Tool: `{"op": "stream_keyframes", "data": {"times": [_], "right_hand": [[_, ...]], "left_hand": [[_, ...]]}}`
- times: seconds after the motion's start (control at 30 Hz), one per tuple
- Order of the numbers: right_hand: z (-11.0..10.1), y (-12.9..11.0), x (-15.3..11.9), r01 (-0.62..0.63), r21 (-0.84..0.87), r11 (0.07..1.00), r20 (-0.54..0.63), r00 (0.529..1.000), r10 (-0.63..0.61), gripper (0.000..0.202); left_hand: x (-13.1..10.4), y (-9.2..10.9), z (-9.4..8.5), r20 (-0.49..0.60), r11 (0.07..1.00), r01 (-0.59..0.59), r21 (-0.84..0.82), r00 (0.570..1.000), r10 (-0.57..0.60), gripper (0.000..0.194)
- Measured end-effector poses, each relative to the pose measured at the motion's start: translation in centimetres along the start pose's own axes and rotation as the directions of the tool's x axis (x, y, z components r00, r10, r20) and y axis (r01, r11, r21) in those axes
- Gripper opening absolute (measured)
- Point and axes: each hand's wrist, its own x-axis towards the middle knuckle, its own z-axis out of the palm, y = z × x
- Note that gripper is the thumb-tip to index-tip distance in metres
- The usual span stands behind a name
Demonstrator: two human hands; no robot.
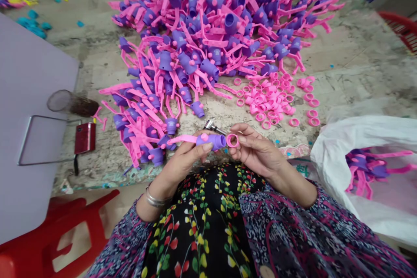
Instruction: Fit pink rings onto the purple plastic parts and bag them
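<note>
My left hand (pixel 190 154) is closed around a purple plastic piece (pixel 211 140) that has a long pink arm pointing left. The piece lies nearly level, its round open end facing right. Between the fingertips of my right hand (pixel 256 147) is a small pink ring (pixel 232 140), held right beside that open end. Whether ring and piece touch, I cannot tell. Just behind my hands lies a metal tool (pixel 213 127), partly hidden by them. Loose pink rings (pixel 269 97) form a small pile beyond my right hand.
A big heap of purple and pink pieces (pixel 208 30) covers the table's middle and back. At the right stands a white sack (pixel 332 139) with similar pieces inside. On the left are a glass of dark liquid (pixel 73 103), a red box-shaped object (pixel 85 137) and a red stool (pixel 74 226).
</note>
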Motion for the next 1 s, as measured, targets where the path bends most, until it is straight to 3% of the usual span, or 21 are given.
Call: {"op": "stream_keyframes", "data": {"times": [0.27, 0.53, 1.0], "right_hand": [[0.0, -0.1, -0.1, 0.004, -0.083, 0.997, -0.027, 1.0, -0.006, 0.028], [0.0, 0.4, 0.0, 0.071, -0.202, 0.977, -0.074, 0.993, -0.087, 0.021], [-0.5, 0.5, 0.5, 0.077, -0.298, 0.952, -0.118, 0.986, -0.117, 0.024]], "left_hand": [[0.4, -0.1, 0.0, 0.033, 0.997, 0.079, 0.002, 0.996, -0.079, 0.033], [0.4, 0.3, 0.4, 0.033, 0.984, 0.178, 0.014, 0.983, -0.178, 0.039], [0.2, 1.6, 0.8, -0.006, 0.952, 0.243, 0.188, 0.969, -0.247, 0.05]]}}
